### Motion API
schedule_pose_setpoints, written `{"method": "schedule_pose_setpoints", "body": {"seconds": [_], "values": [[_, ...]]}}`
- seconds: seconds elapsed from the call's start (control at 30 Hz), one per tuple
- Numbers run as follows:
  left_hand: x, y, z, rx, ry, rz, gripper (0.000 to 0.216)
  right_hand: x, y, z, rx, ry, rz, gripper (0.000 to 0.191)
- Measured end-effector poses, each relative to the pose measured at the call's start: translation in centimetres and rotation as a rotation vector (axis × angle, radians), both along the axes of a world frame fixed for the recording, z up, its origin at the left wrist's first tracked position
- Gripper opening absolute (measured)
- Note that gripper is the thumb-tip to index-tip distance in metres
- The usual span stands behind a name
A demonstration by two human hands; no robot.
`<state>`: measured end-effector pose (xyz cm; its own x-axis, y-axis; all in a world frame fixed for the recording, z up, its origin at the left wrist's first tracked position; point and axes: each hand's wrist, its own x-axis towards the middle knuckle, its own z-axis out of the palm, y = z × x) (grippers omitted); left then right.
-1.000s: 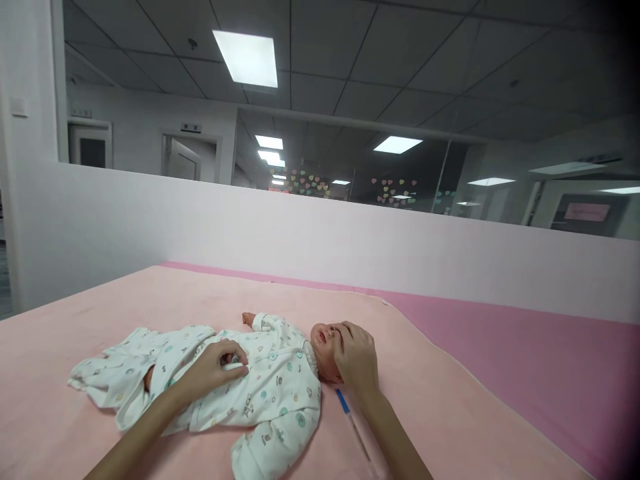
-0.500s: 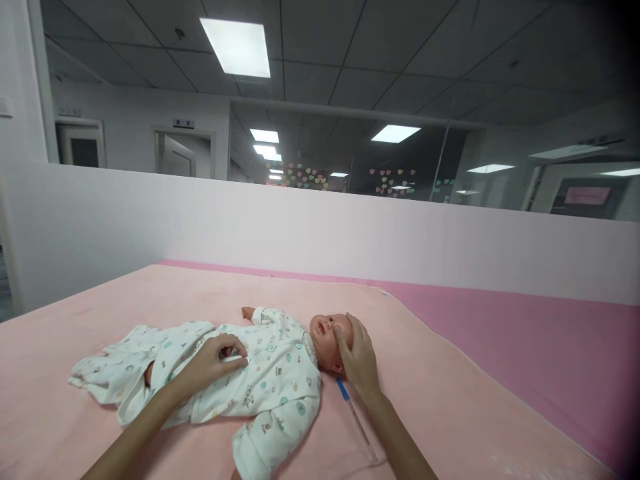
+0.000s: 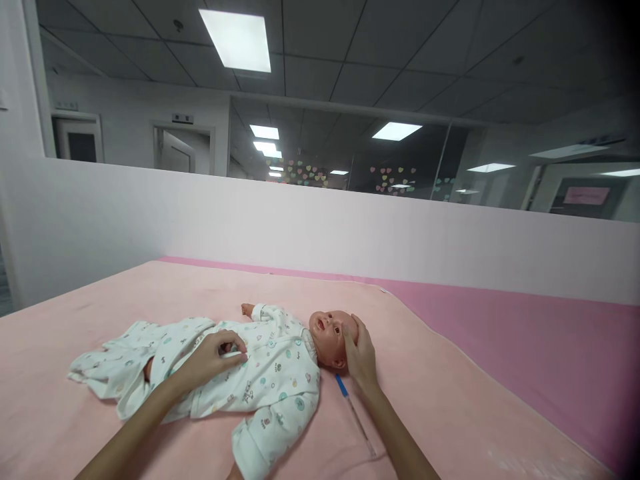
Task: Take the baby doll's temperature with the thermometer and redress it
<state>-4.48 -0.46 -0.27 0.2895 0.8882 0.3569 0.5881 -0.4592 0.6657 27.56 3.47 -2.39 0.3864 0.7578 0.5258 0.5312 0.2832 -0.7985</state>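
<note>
A baby doll [image 3: 324, 340] lies on its back, its head to the right and its face up with the eyes and mouth showing. It wears a white printed outfit [image 3: 270, 380] with long sleeves. My right hand [image 3: 361, 353] cups the crown of its head, thumb along the forehead and fingers stretched apart from it. Over the belly, my left hand [image 3: 215, 357] rests with curled fingers, thumb and index tips close together on the cloth; whatever is between them is too small to make out. A thin clear stick with a blue end [image 3: 355, 413] lies below the head, beside my right wrist.
Pink padding [image 3: 450, 413] covers the surface under the doll, with a darker pink area [image 3: 540, 340] at the right. A low white wall [image 3: 300, 227] stands behind it, topped by glass. Beyond are doors and ceiling lights [image 3: 237, 40].
My right hand has shifted slightly right on the doll's head. The thumb has slid off the eye, so both eyes now show. My left hand stays in place on the belly.
</note>
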Motion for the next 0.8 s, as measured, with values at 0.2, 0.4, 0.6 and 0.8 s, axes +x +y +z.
{"method": "schedule_pose_setpoints", "body": {"seconds": [0.2,0.4,0.6,0.8], "values": [[0.0,0.2,-0.2,0.008,0.001,-0.006,0.018,0.1,0.3,-0.2,0.003,0.034,0.004,0.06],[-0.1,0.3,-0.3,0.014,0.01,-0.006,0.02,0.4,0.3,-0.2,0.008,0.067,-0.076,0.06],[-0.1,0.3,-0.3,0.023,0.007,-0.005,0.019,3.0,1.1,-0.6,-0.203,0.181,-0.285,0.05],[0.0,0.2,-0.3,0.02,0.008,0.001,0.02,5.2,2.0,-2.1,-0.315,0.091,-0.136,0.034]]}}
